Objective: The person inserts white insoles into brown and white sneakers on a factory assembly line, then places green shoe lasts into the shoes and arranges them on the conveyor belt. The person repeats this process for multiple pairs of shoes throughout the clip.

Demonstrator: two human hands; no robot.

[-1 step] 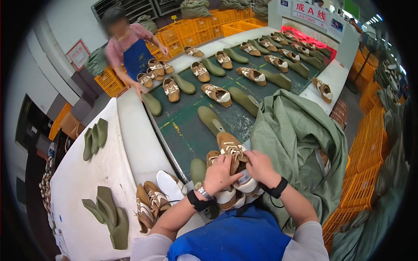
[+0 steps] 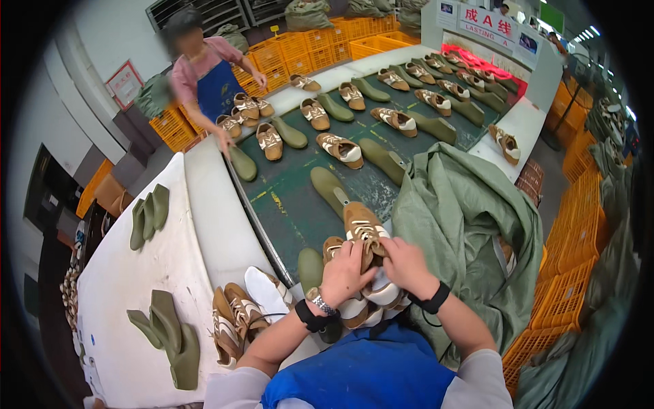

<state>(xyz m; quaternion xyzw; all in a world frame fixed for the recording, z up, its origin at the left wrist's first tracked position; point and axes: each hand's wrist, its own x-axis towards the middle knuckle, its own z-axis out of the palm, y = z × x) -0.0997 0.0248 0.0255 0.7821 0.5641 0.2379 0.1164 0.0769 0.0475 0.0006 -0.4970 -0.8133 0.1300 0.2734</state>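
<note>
Directly in front of me a brown sneaker (image 2: 362, 219) with white laces points its toe away from me. My left hand (image 2: 345, 273) grips the left side of its opening, with fingers curled over the edge. Closed on the right side of the same opening is my right hand (image 2: 407, 266). Both thumbs are near the shoe's collar, and the inside is partly hidden. More brown and white sneakers (image 2: 354, 312) lie beneath and beside my hands. A green shoe last (image 2: 330, 191) lies just beyond the sneaker's toe, and another shoe last (image 2: 310, 268) is left of my left hand.
The green conveyor (image 2: 286, 198) carries rows of sneakers and lasts. A green sack (image 2: 463, 211) is heaped to my right, beside orange crates (image 2: 565, 273). On the left, a white table (image 2: 116, 273) holds several lasts. Across the line, a co-worker (image 2: 221, 92) touches a last.
</note>
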